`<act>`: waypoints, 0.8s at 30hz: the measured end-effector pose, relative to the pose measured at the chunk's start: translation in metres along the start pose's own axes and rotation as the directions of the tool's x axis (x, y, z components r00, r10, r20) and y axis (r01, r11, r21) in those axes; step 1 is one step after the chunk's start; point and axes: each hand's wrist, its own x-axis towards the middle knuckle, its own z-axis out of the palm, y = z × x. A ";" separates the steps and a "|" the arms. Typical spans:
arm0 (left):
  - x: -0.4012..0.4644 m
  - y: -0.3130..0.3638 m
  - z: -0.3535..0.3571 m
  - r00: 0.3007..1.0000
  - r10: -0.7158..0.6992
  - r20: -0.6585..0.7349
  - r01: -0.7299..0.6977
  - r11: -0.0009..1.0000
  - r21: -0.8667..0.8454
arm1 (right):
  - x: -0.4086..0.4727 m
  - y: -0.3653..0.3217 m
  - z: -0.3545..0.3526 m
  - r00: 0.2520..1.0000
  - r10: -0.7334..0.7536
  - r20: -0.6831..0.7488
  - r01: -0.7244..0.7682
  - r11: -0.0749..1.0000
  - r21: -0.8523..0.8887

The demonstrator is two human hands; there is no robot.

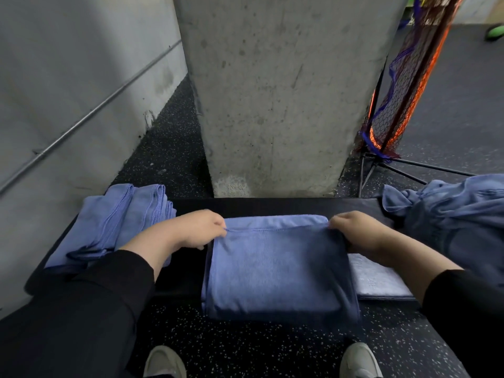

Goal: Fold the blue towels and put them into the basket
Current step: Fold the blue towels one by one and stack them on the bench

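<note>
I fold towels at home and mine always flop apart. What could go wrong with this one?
The towel hangs over the bench's front edge, so it might slide to the floor if the grip loosens. The left hand and right hand only pinch the top corners, so the fold could come out crooked. The unfolded pile sits at the bench's right end and may tumble off if bumped.

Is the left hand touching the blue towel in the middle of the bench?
Touching. The head view shows the left hand pinching the top left corner of the blue towel with its fingers.
</note>
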 end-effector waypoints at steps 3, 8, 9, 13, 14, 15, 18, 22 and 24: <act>-0.004 0.006 -0.004 0.996 -0.029 -0.086 -0.006 0.920 -0.392 | 0.001 -0.015 -0.003 0.992 0.013 -0.125 0.023 0.959 0.284; 0.013 0.001 -0.005 0.953 -0.003 -0.304 -0.046 0.987 -0.155 | 0.020 -0.016 -0.002 0.977 -0.076 -0.202 0.099 0.989 0.108; 0.017 -0.002 -0.003 0.956 0.026 -0.291 -0.040 0.998 -0.044 | 0.025 -0.011 -0.001 0.974 -0.118 -0.193 0.111 0.993 -0.046; 0.033 -0.010 0.001 0.977 0.046 -0.206 -0.010 0.985 0.172 | 0.042 0.000 0.004 0.955 -0.256 -0.149 0.127 0.808 -0.575; 0.037 -0.011 0.000 0.976 0.039 -0.215 0.001 0.983 0.184 | 0.044 0.000 0.004 0.950 -0.270 -0.157 0.128 0.796 -0.592; 0.040 -0.011 0.000 0.973 0.033 -0.229 0.012 0.981 0.194 | 0.047 0.000 0.004 0.943 -0.283 -0.175 0.125 0.788 -0.603; 0.049 -0.011 0.000 0.962 -0.006 -0.272 0.067 0.974 0.216 | 0.056 0.002 0.004 0.927 -0.307 -0.214 0.106 0.764 -0.637; 0.058 -0.008 0.001 0.949 -0.054 -0.310 0.129 0.965 0.226 | 0.064 0.001 0.003 0.919 -0.318 -0.232 0.091 0.745 -0.661; 0.060 -0.007 0.003 0.944 -0.060 -0.324 0.151 0.953 0.263 | 0.068 0.001 0.004 0.918 -0.312 -0.244 0.075 0.742 -0.666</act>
